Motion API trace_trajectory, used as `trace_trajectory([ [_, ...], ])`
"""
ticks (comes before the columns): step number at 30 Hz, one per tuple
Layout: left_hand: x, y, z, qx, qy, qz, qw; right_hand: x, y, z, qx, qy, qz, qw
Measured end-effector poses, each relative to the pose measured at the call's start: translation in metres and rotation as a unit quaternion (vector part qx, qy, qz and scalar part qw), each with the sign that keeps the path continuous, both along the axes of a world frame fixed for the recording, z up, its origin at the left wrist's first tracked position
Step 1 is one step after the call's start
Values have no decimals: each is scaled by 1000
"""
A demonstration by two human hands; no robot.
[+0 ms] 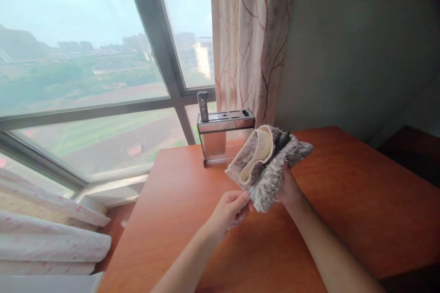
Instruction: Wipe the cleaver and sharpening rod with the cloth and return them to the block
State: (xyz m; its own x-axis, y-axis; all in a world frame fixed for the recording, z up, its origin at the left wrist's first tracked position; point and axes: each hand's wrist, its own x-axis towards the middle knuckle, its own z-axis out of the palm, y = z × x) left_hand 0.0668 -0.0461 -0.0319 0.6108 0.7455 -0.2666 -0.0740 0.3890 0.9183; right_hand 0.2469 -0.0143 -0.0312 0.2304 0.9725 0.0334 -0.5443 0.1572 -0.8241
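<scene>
Both hands [229, 210] [288, 187] clutch a fuzzy cloth [266, 165]; steel holder [223, 135] just behind.

Both hands [227, 213] [288, 187] hold fuzzy cloth [266, 165] over wooden table [360, 201].

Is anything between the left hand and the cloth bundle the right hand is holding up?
Nothing visible. The left hand already pinches the lower edge of the grey-and-cream cloth, and the right hand grips it from behind. A black handle pokes out of the folds on top, away from both hands.
</scene>
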Motion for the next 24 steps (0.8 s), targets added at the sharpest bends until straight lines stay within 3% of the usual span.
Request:
trace_trajectory([
  [3,-1,5,-4,121,66,102,985,-5,2,-2,-16,30,46,998],
  [6,-5,9,-6,248,147,174,941,-9,2,-1,-22,15,22,999],
  [8,-8,10,-5,288,185,190,920,-12,2,-1,-17,9,0,1000],
  [16,-8,11,-4,315,186,179,913,-10,8,4,-34,-7,-103,994],
  [24,-15,14,-9,312,199,171,913,7,16,5,-51,40,-144,987],
])
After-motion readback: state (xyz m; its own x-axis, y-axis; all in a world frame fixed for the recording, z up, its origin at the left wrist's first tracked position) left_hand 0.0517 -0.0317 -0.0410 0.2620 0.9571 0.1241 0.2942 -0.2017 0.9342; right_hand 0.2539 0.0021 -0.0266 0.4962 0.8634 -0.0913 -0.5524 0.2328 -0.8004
